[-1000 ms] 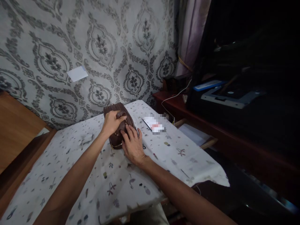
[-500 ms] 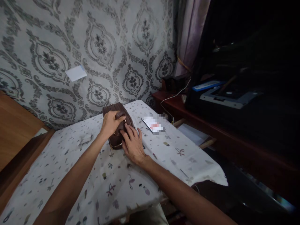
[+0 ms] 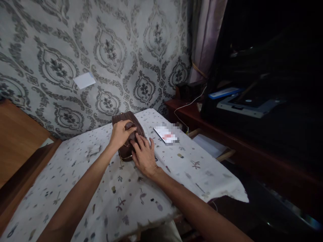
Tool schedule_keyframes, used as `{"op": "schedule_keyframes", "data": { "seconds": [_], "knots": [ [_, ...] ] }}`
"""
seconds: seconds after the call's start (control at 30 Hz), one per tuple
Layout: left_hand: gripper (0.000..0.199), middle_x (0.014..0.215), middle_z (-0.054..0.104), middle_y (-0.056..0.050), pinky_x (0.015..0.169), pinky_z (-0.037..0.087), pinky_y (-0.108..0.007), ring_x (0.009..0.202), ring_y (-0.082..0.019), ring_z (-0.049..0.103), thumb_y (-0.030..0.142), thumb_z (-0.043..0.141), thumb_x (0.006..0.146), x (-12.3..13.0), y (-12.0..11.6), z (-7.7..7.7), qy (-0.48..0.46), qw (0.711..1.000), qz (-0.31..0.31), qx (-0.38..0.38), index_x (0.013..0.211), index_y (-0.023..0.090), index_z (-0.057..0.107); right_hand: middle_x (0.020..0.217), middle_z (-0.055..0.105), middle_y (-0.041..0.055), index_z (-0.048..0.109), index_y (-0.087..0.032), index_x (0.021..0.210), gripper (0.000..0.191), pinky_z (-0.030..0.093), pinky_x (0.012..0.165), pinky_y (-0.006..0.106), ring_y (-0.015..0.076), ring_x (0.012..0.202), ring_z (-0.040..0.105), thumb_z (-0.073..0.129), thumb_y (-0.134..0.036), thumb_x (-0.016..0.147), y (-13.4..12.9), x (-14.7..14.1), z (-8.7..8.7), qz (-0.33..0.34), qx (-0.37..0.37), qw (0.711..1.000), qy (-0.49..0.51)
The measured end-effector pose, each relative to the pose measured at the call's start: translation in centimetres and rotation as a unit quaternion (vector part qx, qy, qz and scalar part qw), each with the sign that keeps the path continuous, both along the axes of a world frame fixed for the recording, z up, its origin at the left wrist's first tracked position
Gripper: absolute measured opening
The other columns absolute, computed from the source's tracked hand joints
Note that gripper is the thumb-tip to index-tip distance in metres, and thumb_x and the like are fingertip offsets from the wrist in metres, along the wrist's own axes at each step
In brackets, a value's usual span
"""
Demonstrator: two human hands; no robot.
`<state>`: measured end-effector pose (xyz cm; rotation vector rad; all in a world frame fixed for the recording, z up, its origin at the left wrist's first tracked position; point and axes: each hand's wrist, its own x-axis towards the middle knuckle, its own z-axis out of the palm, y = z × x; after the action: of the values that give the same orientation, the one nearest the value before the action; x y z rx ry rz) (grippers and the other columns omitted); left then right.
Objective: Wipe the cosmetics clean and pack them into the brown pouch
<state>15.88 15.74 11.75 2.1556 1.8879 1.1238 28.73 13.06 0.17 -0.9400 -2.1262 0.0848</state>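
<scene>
A dark brown leather bag [image 3: 125, 155] with gold-coloured metal trim lies on the cloth-covered table. My left hand [image 3: 120, 133] pinches a raised strap or handle of the bag between thumb and fingers. Against the bag's near right side, my right hand [image 3: 145, 154] lies with its fingers spread, their tips touching the leather close to the metal fittings. Part of the bag's top is hidden under both hands.
A phone [image 3: 165, 135] with a lit, blurred screen lies right of the bag on the patterned tablecloth [image 3: 191, 174]. Clear crumpled plastic [image 3: 93, 150] is at the left. A dark red cabinet [image 3: 184, 107] with a white cable stands at the right; a wooden panel [image 3: 20, 137] is far left.
The view has shifted slightly, so the whole scene sits a little further right. Both hands keep almost the same places on the bag.
</scene>
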Motion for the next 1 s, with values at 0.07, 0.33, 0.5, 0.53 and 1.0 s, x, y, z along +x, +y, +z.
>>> {"op": "schedule_keyframes", "data": {
  "seconds": [0.07, 0.33, 0.5, 0.53, 1.0],
  "knots": [
    [0.008, 0.074, 0.07, -0.001, 0.072, 0.043, -0.027, 0.074, -0.017, 0.06, 0.026, 0.068, 0.078, 0.0, -0.1, 0.0, 0.015, 1.0, 0.005, 0.001, 0.076, 0.019, 0.071, 0.159, 0.04, 0.0155, 0.054, -0.02, 0.135, 0.043, 0.02, 0.115, 0.06, 0.0318, 0.139, 0.036, 0.055, -0.023, 0.092, 0.0, 0.0, 0.0, -0.001, 0.001, 1.0, 0.0],
    [0.007, 0.08, 0.071, -0.002, 0.074, 0.044, -0.028, 0.077, -0.017, 0.062, 0.025, 0.069, 0.08, 0.3, -0.6, 0.0, 0.037, 0.999, 0.016, -0.006, 0.081, 0.019, 0.073, 0.158, 0.04, 0.0156, 0.054, -0.02, 0.135, 0.043, 0.02, 0.115, 0.059, 0.0316, 0.138, 0.037, 0.055, -0.023, 0.092, -0.1, 0.0, 0.0, -0.007, 0.005, 1.0, -0.005],
    [0.004, 0.079, 0.07, -0.002, 0.075, 0.045, -0.028, 0.08, -0.018, 0.062, 0.021, 0.069, 0.081, 0.7, -1.2, 0.2, 0.067, 0.998, 0.014, -0.006, 0.08, 0.021, 0.073, 0.157, 0.041, 0.0158, 0.054, -0.019, 0.136, 0.044, 0.021, 0.115, 0.059, 0.032, 0.137, 0.037, 0.055, -0.023, 0.092, -0.1, 0.0, -0.1, -0.008, 0.013, 1.0, -0.002],
    [0.004, 0.078, 0.07, -0.002, 0.075, 0.045, -0.029, 0.081, -0.019, 0.062, 0.02, 0.07, 0.081, 0.8, -1.3, 0.2, 0.075, 0.997, 0.016, -0.007, 0.08, 0.021, 0.074, 0.157, 0.041, 0.016, 0.053, -0.019, 0.136, 0.045, 0.022, 0.115, 0.059, 0.0321, 0.136, 0.037, 0.055, -0.023, 0.092, -0.1, 0.0, -0.2, -0.008, 0.016, 1.0, -0.001],
    [0.009, 0.086, 0.073, -0.004, 0.083, 0.046, -0.033, 0.09, -0.022, 0.062, 0.02, 0.067, 0.082, 0.7, -1.6, 0.3, 0.086, 0.996, 0.005, -0.012, 0.085, 0.023, 0.075, 0.156, 0.041, 0.017, 0.054, -0.017, 0.136, 0.046, 0.023, 0.114, 0.058, 0.0323, 0.136, 0.036, 0.056, -0.024, 0.091, 0.1, 0.0, -0.5, -0.003, 0.027, 1.0, 0.011]
  ]
}}
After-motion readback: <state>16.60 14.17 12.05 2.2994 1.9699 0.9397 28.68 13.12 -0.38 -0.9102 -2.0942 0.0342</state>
